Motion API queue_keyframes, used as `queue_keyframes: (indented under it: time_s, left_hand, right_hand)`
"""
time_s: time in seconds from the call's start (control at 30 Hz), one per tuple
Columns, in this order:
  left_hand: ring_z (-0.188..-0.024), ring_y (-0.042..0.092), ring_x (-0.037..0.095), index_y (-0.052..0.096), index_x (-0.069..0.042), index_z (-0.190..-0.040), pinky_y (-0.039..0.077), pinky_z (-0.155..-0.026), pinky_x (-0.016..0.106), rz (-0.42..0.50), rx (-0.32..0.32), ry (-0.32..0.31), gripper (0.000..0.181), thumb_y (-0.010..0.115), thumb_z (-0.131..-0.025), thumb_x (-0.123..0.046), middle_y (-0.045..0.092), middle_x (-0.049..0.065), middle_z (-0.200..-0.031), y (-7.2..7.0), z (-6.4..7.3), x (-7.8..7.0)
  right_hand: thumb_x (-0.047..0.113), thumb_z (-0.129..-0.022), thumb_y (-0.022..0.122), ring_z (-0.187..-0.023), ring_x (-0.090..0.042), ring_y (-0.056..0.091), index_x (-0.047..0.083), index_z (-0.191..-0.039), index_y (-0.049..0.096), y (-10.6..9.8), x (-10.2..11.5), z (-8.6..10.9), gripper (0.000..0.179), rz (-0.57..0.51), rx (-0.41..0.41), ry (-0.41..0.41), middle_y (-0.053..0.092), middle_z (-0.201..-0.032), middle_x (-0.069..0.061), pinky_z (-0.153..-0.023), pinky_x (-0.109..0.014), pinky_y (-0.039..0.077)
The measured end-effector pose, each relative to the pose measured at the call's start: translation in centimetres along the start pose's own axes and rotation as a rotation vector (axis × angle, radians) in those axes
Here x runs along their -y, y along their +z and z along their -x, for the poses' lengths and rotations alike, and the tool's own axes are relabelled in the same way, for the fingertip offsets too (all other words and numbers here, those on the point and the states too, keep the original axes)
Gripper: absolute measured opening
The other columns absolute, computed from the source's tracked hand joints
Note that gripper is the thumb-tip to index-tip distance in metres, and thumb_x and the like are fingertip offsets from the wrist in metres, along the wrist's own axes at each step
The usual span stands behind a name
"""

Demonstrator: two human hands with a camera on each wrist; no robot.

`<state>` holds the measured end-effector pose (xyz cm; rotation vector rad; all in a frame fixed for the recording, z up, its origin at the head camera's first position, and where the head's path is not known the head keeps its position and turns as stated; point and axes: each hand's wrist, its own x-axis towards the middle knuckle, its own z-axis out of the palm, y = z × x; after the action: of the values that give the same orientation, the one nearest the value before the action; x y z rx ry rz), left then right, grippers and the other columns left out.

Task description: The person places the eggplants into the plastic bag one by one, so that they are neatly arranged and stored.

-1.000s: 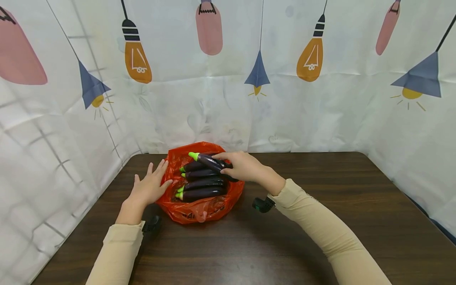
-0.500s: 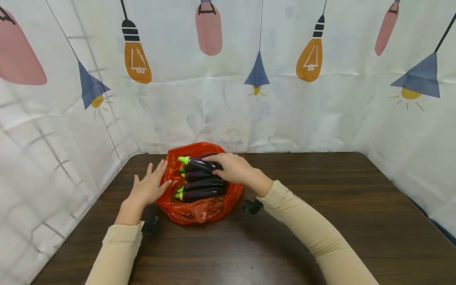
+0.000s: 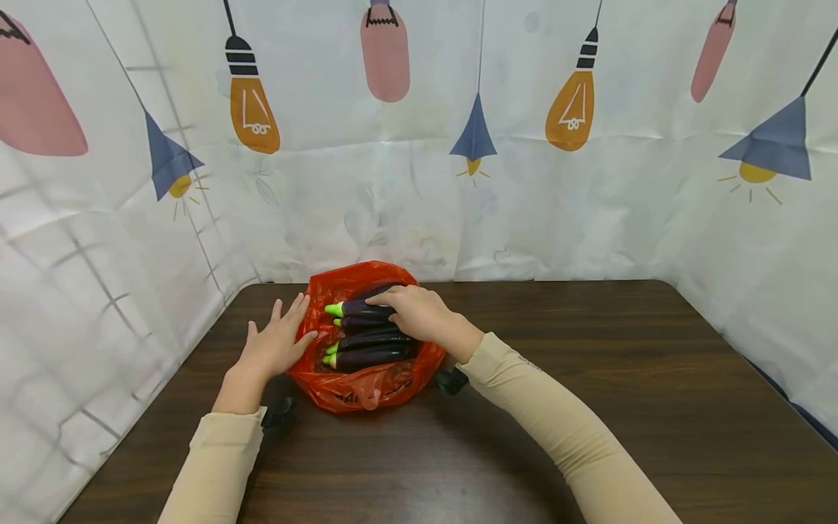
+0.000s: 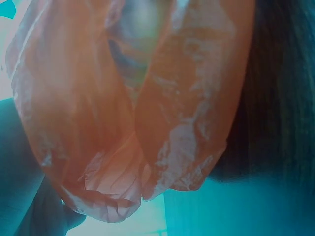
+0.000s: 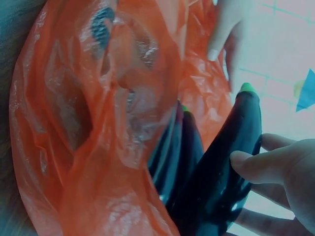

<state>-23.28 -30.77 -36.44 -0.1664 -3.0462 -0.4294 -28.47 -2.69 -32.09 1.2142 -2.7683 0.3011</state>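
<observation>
A red plastic bag (image 3: 386, 389) lies with its mouth spread, and several dark purple eggplants (image 3: 373, 356) with green stems rest side by side in it. My right hand (image 3: 425, 316) grips another eggplant (image 5: 224, 157) between thumb and fingers, low over the far side of the pile. Its green stem points left in the head view. My left hand (image 3: 271, 346), fingers straight and spread, rests against the bag's left edge. The left wrist view is mostly filled by the translucent bag wall (image 4: 197, 98), which hides the eggplants behind it.
Under the bag is a dark brown wooden table (image 3: 556, 407). A white curtain (image 3: 419, 196) printed with lamps and bulbs hangs right behind the table's far edge and along its sides. Small black wrist devices (image 3: 278, 413) sit at both cuffs.
The right hand has moved left and down with the eggplant, bringing it from above the bag to the pile inside. The left hand has stayed against the bag.
</observation>
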Motion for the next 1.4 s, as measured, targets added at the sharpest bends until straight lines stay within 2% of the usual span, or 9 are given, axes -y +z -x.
queue_keyframes:
  time_s: [0.13,0.4,0.67,0.73,0.9,1.13,1.4]
  left_hand:
    - [-0.151,0.002,0.052,0.015,-0.003,-0.164,-0.002,-0.104,0.085,-0.003,0.005,-0.001,0.081,0.058,-0.104,-0.036,0.011,0.02,-0.169,0.0,0.0,0.0]
    - [-0.151,0.002,0.052,0.016,-0.003,-0.164,-0.002,-0.104,0.085,-0.003,0.003,0.0,0.081,0.058,-0.104,-0.036,0.011,0.02,-0.169,0.0,0.0,-0.1]
    - [-0.151,0.002,0.052,0.016,-0.003,-0.164,-0.002,-0.103,0.085,-0.003,0.005,0.003,0.081,0.058,-0.104,-0.036,0.011,0.019,-0.169,0.1,0.0,0.0]
    - [-0.151,0.002,0.052,0.016,-0.003,-0.164,-0.003,-0.104,0.085,-0.001,0.005,0.002,0.081,0.058,-0.104,-0.036,0.011,0.019,-0.169,0.1,0.0,0.0]
    - [-0.151,0.002,0.052,0.015,-0.003,-0.164,-0.003,-0.104,0.085,-0.006,0.008,-0.002,0.081,0.058,-0.104,-0.036,0.01,0.019,-0.169,0.2,0.0,0.1]
    - [-0.151,0.002,0.052,0.016,-0.003,-0.164,-0.002,-0.104,0.085,-0.005,0.006,0.002,0.081,0.058,-0.104,-0.036,0.011,0.02,-0.169,0.1,0.0,-0.1]
    - [-0.151,0.002,0.052,0.016,-0.003,-0.164,-0.003,-0.104,0.085,0.001,0.011,-0.002,0.081,0.058,-0.104,-0.036,0.01,0.02,-0.169,0.0,0.1,-0.3]
  right_hand:
    - [0.013,-0.101,0.068,-0.116,-0.023,0.065,0.028,-0.148,0.058,0.5,0.1,-0.3,0.051,0.03,0.008,0.008,0.06,-0.144,-0.004,-0.069,-0.031,0.058]
    - [0.012,-0.101,0.066,-0.117,-0.022,0.065,0.03,-0.147,0.06,0.9,0.2,-1.0,0.049,0.08,0.027,0.002,0.063,-0.141,-0.002,-0.068,-0.03,0.059]
    - [0.01,-0.101,0.066,-0.109,-0.022,0.067,0.029,-0.146,0.06,1.2,0.2,-1.3,0.05,0.055,0.038,0.025,0.063,-0.141,-0.004,-0.057,-0.025,0.05]
    - [0.01,-0.101,0.066,-0.109,-0.022,0.067,0.029,-0.146,0.061,1.4,0.2,-1.4,0.049,0.066,0.036,0.024,0.063,-0.14,-0.004,-0.059,-0.025,0.052]
    - [0.01,-0.101,0.066,-0.115,-0.023,0.066,0.028,-0.145,0.062,1.6,0.3,-1.7,0.048,0.08,0.037,0.012,0.064,-0.139,-0.003,-0.074,-0.031,0.059]
    - [0.011,-0.101,0.065,-0.116,-0.021,0.065,0.028,-0.145,0.062,1.8,0.3,-2.1,0.047,0.062,0.044,0.038,0.065,-0.138,-0.002,-0.079,-0.032,0.059]
    - [0.015,-0.1,0.069,-0.125,-0.02,0.061,0.027,-0.144,0.063,1.8,0.2,-2.3,0.046,0.067,0.063,0.059,0.064,-0.138,0.0,-0.093,-0.036,0.056]
